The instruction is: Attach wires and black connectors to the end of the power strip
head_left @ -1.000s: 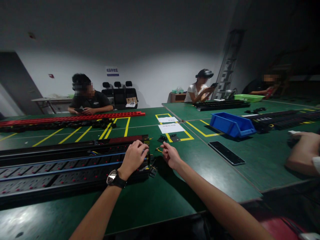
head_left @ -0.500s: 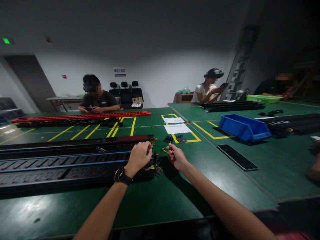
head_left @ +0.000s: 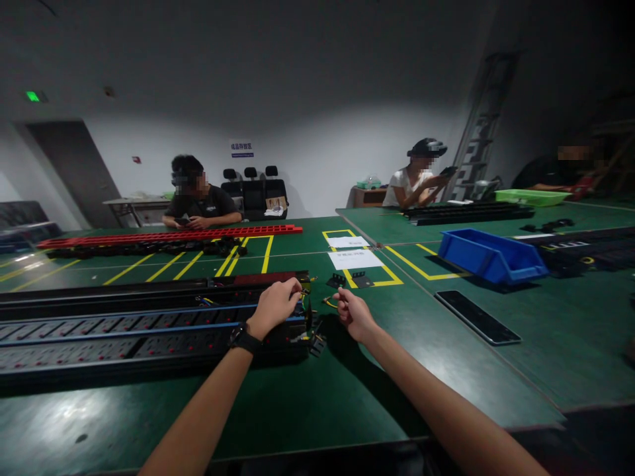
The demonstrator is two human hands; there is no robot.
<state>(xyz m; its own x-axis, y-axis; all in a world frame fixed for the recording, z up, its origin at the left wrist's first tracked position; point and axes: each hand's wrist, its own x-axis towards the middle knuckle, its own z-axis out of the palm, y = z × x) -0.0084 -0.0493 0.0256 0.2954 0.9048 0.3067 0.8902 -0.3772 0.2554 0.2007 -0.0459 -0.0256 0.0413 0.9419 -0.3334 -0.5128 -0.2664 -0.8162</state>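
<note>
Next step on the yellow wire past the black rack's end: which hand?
Probably right: the right hand has its fingertips at the yellow wire; the left hand is over the black rack.

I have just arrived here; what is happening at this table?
Someone works bare-handed at a long black unit. The left hand is over its right end; its grip there is hidden. The right hand is beside that end, at a yellow wire; whether it holds the wire is unclear. A phone-like device and a blue bin are farther right.
</note>
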